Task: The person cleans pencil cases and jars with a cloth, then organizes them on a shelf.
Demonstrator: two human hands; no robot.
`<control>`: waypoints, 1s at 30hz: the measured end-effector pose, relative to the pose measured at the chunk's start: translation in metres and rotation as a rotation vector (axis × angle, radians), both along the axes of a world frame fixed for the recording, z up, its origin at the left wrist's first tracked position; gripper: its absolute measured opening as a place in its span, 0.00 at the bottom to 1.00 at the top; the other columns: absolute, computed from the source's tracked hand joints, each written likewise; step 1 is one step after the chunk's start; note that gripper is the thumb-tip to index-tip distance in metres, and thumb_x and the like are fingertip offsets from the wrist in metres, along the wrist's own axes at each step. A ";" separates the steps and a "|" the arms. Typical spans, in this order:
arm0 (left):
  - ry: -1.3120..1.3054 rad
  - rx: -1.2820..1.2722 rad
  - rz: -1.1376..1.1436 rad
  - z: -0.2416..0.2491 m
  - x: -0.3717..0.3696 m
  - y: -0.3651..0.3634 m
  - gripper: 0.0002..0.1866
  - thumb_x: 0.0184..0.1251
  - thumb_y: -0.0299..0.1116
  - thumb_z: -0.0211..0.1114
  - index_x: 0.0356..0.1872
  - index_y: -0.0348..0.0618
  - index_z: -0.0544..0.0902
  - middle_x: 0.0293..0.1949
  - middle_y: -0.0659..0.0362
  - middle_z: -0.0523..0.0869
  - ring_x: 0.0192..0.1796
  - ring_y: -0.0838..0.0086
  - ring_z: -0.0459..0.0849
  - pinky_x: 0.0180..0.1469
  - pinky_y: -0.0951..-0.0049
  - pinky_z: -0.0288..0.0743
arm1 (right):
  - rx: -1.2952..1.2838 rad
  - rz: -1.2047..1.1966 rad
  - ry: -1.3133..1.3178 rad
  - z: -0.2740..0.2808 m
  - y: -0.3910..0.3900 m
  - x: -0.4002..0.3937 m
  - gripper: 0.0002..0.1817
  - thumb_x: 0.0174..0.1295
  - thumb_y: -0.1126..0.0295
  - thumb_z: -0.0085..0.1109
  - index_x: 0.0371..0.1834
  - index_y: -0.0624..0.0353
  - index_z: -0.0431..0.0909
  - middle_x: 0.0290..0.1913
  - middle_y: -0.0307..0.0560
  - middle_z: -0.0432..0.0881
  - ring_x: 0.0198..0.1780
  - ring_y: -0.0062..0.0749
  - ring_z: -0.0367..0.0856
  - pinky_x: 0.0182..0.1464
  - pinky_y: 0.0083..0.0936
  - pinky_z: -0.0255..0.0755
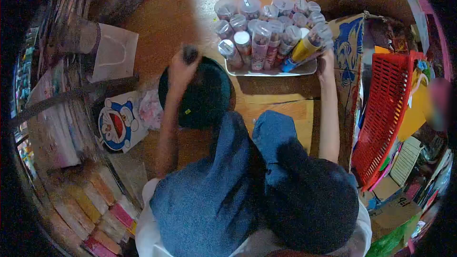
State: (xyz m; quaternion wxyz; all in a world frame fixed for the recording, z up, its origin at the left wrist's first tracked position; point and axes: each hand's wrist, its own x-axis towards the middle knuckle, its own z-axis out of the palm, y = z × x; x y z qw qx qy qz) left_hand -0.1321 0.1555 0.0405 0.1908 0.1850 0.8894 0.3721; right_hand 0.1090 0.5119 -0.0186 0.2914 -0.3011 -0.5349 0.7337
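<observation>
A white tray (pixel 270 73) on the wooden floor bears several clear-lidded tubes (pixel 260 43) standing close together. My right hand (pixel 325 64) grips the tray's right side, its fingers partly hidden by the tubes and the rim. Above the upper rim of a dark round stool or tub (pixel 204 95), my left hand (pixel 183 69) is closed on a small dark object (pixel 189 54), blurred and too dark to name. The two hands are well apart, with the round thing and the tray between them.
At the right stand a red perforated basket (pixel 385 109) and a cardboard box (pixel 350 66). A bag with a blue cartoon figure (pixel 119 123) lies at the left, below a white paper bag (pixel 114 52). Stacked packets (pixel 90 204) fill the lower left.
</observation>
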 end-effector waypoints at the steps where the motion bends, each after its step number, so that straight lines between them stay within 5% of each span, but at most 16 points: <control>1: 0.121 -0.074 0.004 -0.002 0.003 -0.021 0.19 0.57 0.42 0.68 0.41 0.36 0.80 0.37 0.46 0.84 0.42 0.55 0.83 0.46 0.60 0.74 | 0.094 -0.010 0.000 0.007 -0.002 0.001 0.15 0.66 0.71 0.46 0.53 0.65 0.74 0.54 0.46 0.76 0.55 0.27 0.73 0.58 0.25 0.65; 4: 0.084 -0.260 0.022 -0.007 0.016 -0.086 0.19 0.55 0.40 0.67 0.43 0.37 0.80 0.40 0.43 0.83 0.46 0.49 0.81 0.46 0.57 0.74 | 0.572 -0.207 -0.318 0.102 -0.039 -0.007 0.17 0.69 0.71 0.44 0.58 0.67 0.70 0.58 0.48 0.74 0.59 0.29 0.71 0.62 0.27 0.62; 8: 0.078 -0.416 -0.254 -0.003 0.046 -0.126 0.22 0.53 0.39 0.68 0.47 0.38 0.78 0.42 0.43 0.83 0.46 0.49 0.81 0.46 0.57 0.74 | 1.026 0.075 -0.206 0.179 -0.054 -0.017 0.28 0.63 0.70 0.56 0.66 0.62 0.61 0.61 0.50 0.72 0.62 0.35 0.70 0.65 0.30 0.60; 12: 0.231 -0.314 -0.216 -0.019 0.053 -0.129 0.21 0.54 0.37 0.68 0.48 0.39 0.77 0.41 0.44 0.83 0.45 0.48 0.81 0.46 0.58 0.74 | 1.110 0.442 -0.240 0.211 -0.058 -0.041 0.41 0.45 0.74 0.71 0.66 0.59 0.63 0.61 0.50 0.72 0.62 0.35 0.70 0.64 0.30 0.61; 15: 0.198 -0.120 -0.059 0.028 0.050 -0.080 0.18 0.56 0.34 0.67 0.47 0.40 0.77 0.40 0.46 0.83 0.45 0.50 0.82 0.45 0.62 0.75 | 1.163 0.685 -0.306 0.206 -0.041 -0.053 0.38 0.45 0.74 0.71 0.63 0.57 0.65 0.58 0.48 0.75 0.59 0.33 0.73 0.61 0.29 0.64; 17: 0.319 -0.033 -0.090 0.064 0.049 -0.053 0.16 0.56 0.33 0.68 0.44 0.41 0.79 0.38 0.48 0.84 0.42 0.53 0.83 0.43 0.65 0.75 | 1.152 0.687 -0.280 0.204 -0.036 -0.054 0.34 0.43 0.74 0.72 0.57 0.58 0.68 0.51 0.50 0.79 0.54 0.36 0.77 0.56 0.28 0.69; 19: 0.341 0.093 -0.106 0.080 0.044 -0.035 0.16 0.54 0.33 0.69 0.44 0.42 0.79 0.37 0.51 0.84 0.40 0.58 0.83 0.42 0.67 0.75 | 0.994 0.563 -0.389 0.213 -0.040 -0.048 0.31 0.43 0.73 0.72 0.54 0.59 0.70 0.45 0.46 0.81 0.47 0.29 0.80 0.50 0.24 0.72; 21: 0.360 0.223 -0.132 0.099 0.051 -0.018 0.17 0.53 0.34 0.71 0.44 0.43 0.80 0.35 0.53 0.84 0.38 0.63 0.84 0.41 0.69 0.75 | 1.113 0.444 -0.389 0.230 -0.047 -0.040 0.29 0.45 0.72 0.73 0.52 0.59 0.71 0.42 0.43 0.81 0.43 0.23 0.79 0.46 0.21 0.73; 23: -0.064 0.494 -0.198 0.123 0.065 0.002 0.21 0.51 0.35 0.73 0.47 0.45 0.80 0.33 0.59 0.84 0.35 0.74 0.82 0.40 0.74 0.75 | 0.953 0.169 -0.373 0.251 -0.057 -0.032 0.28 0.47 0.72 0.73 0.52 0.59 0.71 0.38 0.42 0.81 0.41 0.22 0.79 0.45 0.20 0.73; 24: -0.044 0.512 -0.290 0.131 0.072 0.017 0.23 0.50 0.35 0.74 0.49 0.44 0.80 0.32 0.60 0.84 0.35 0.77 0.80 0.40 0.75 0.74 | 0.907 0.115 -0.340 0.265 -0.066 -0.033 0.25 0.48 0.70 0.73 0.49 0.59 0.74 0.36 0.41 0.80 0.38 0.22 0.79 0.44 0.20 0.73; 27: -0.158 0.655 -0.579 0.134 0.089 0.054 0.28 0.47 0.34 0.77 0.53 0.44 0.79 0.34 0.61 0.84 0.35 0.81 0.79 0.41 0.78 0.74 | 0.792 0.098 -0.349 0.274 -0.069 -0.036 0.22 0.47 0.69 0.73 0.45 0.61 0.76 0.34 0.41 0.80 0.36 0.21 0.78 0.43 0.20 0.73; 28: -0.465 0.697 -0.568 0.137 0.098 0.061 0.28 0.46 0.34 0.78 0.52 0.43 0.79 0.35 0.62 0.84 0.37 0.83 0.79 0.43 0.78 0.74 | 0.674 0.082 -0.309 0.269 -0.074 -0.041 0.21 0.47 0.68 0.74 0.42 0.63 0.77 0.34 0.41 0.80 0.36 0.21 0.78 0.42 0.20 0.73; 30: -0.483 0.661 -0.637 0.135 0.108 0.068 0.27 0.47 0.34 0.77 0.50 0.40 0.78 0.37 0.62 0.85 0.39 0.83 0.79 0.45 0.79 0.74 | 0.574 0.109 -0.257 0.259 -0.085 -0.047 0.22 0.47 0.67 0.74 0.43 0.64 0.77 0.34 0.41 0.80 0.36 0.22 0.78 0.41 0.20 0.73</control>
